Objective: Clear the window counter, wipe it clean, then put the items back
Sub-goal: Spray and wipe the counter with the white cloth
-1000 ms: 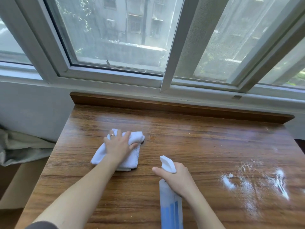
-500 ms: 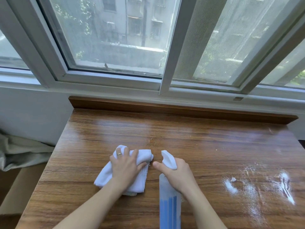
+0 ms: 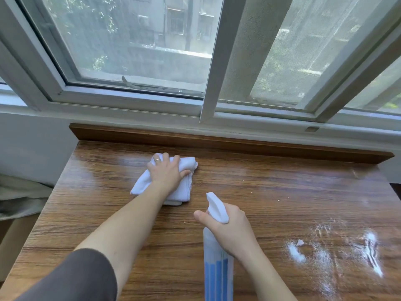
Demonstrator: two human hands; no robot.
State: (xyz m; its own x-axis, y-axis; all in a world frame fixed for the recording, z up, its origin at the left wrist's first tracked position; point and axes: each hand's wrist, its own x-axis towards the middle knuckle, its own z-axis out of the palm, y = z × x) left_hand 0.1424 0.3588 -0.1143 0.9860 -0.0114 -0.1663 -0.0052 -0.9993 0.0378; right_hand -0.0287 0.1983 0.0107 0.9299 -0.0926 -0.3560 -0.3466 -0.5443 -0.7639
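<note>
Now at center frame, the left hand (image 3: 166, 172) presses a bunched white cloth (image 3: 143, 183) onto the wooden counter (image 3: 271, 192), fingers curled over its top edge, thumb beside it, a ring showing on one finger. Lower center, the right hand (image 3: 230, 231) grips the neck of a spray bottle (image 3: 218, 270), fingers wrapped round it, thumb pointing left below the white nozzle. White residue (image 3: 334, 255) streaks the counter at lower right. A window (image 3: 206, 101) fills the upper frame, above the counter's raised back edge.
</note>
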